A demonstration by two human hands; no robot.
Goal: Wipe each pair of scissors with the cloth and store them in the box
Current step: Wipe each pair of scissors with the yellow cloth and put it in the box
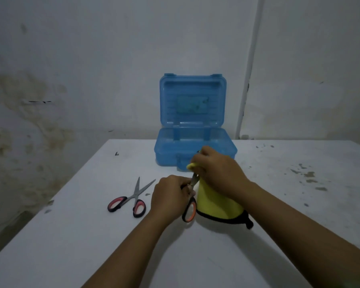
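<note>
My left hand (170, 196) grips the handles of a pair of orange-handled scissors (190, 210), blades pointing up and away. My right hand (218, 171) pinches a yellow cloth (216, 202) with a black edge around those blades; most of the blades are hidden by the cloth and fingers. A second pair of scissors (131, 199) with red and black handles lies open on the white table to the left of my hands. The blue plastic box (168, 150) stands open just behind my hands, its lid upright.
The white table (92, 235) has dark chipped spots on its right side (309, 175) and a small dark fleck at the far left (116, 153). A stained wall stands close behind the box, with a white pipe (247, 80) running up it.
</note>
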